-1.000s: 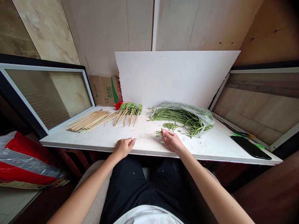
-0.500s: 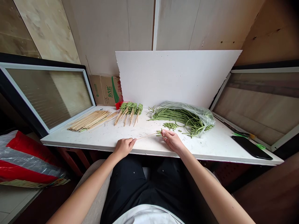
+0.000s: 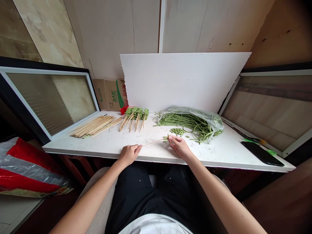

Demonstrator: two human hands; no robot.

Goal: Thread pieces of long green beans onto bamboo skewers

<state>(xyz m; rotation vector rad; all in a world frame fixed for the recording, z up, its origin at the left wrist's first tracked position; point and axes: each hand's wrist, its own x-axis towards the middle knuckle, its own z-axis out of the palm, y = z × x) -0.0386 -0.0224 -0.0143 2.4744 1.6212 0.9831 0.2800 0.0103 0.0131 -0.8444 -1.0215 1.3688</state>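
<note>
My left hand (image 3: 129,153) is closed on one end of a thin wooden skewer (image 3: 152,142) above the table's front edge. The skewer runs across to my right hand (image 3: 179,145), which pinches short pieces of green bean (image 3: 165,138) at the far end. My fingers partly hide these pieces, so I cannot tell how they sit on the tip. Just beyond my right hand lies a small heap of cut bean pieces (image 3: 177,131). Behind it, long green beans (image 3: 180,120) spill from a clear plastic bag (image 3: 195,112).
Bare skewers (image 3: 94,126) lie in a pile at the left of the white table (image 3: 146,152). Skewers loaded with beans (image 3: 136,113) are stacked beside a cardboard box (image 3: 110,94). A white board (image 3: 185,81) stands behind. On the right lies a black phone (image 3: 262,153).
Almost nothing differs. Both hands keep their hold on the skewer and bean pieces, and the view has shifted very slightly.
</note>
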